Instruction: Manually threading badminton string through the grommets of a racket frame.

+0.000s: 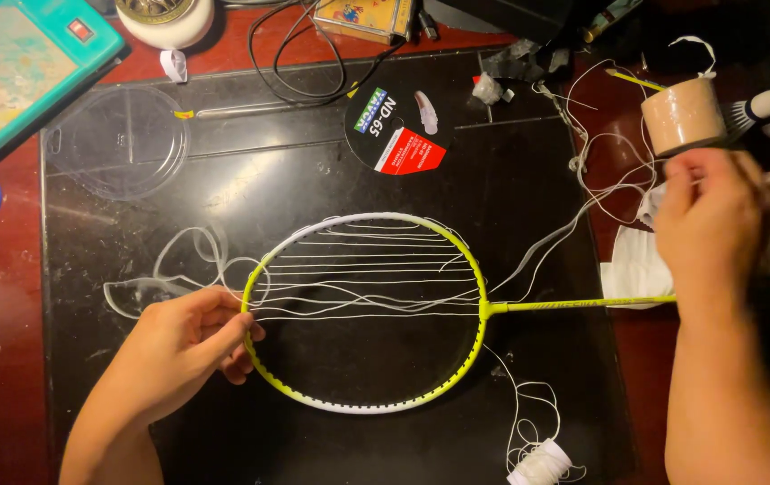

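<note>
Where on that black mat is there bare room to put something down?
Bare: the black mat between the clear plastic lid and the yellow racket frame, and the near strip beside the left hand. Crowded: white string tangles near the right hand.

Glossy racket frame (457, 242); glossy (scuffed) black mat (528, 180)

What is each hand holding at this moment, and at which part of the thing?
The left hand grips the badminton racket at the far rim of its head. The right hand holds the same racket at the handle end of its shaft.
</note>
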